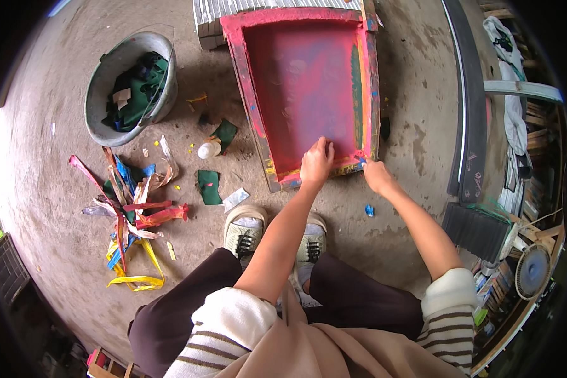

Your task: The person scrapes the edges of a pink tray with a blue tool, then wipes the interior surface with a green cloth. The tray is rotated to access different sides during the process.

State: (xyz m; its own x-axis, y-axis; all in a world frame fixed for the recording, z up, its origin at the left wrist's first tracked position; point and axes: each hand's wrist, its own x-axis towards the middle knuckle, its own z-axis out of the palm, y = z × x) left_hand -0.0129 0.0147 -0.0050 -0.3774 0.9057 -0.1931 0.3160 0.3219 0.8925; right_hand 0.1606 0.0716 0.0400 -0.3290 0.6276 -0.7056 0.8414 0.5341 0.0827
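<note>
Left hand [317, 162] curls over the near edge of the pink-stained screen-printing frame [246, 94] just ahead, right hand [378, 176] bends at its near right corner, whether either pinches anything unclear; steady left-hand bracing should spare the mesh [309, 82] strain.

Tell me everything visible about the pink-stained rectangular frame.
The pink-stained rectangular frame looks wooden, its rails smeared pink with yellow, green and blue patches. A flat purplish-pink panel of unclear material fills it. It lies lengthwise away from the person over the grey concrete floor, its far end overlapping a whitish ribbed stack; whether it rests on that is unclear. The bare left hand appears to touch its near inner edge, the bare right hand its near right corner.
</note>
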